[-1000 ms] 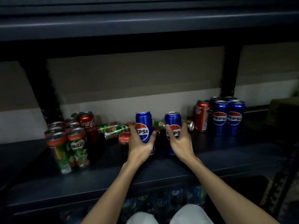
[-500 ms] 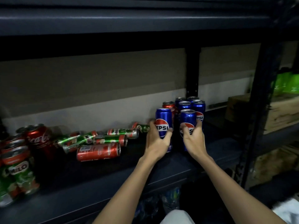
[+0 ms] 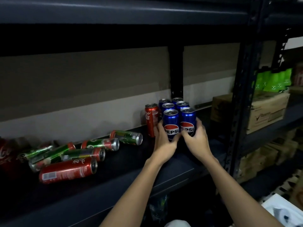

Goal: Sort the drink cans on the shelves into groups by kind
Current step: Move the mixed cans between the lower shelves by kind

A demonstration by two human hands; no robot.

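A dim storeroom, a dark metal shelf (image 3: 172,174): a person's left hand (image 3: 164,141) and right hand (image 3: 196,141) each wrap curled fingers round an upright Pepsi can (image 3: 171,123) (image 3: 188,120), setting the pair at the front of the blue cluster (image 3: 175,104). Next, likely, release — then the upright Coca-Cola can (image 3: 151,118) beside them and the toppled cans (image 3: 78,154) need sorting.

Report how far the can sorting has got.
Done: four Pepsi cans stand grouped at the back right of the shelf. In hand: the left hand and right hand each grip a front Pepsi can, held against that group. Left: an upright Coca-Cola can stands beside the Pepsi, and green cans and a red can lie mixed on their sides.
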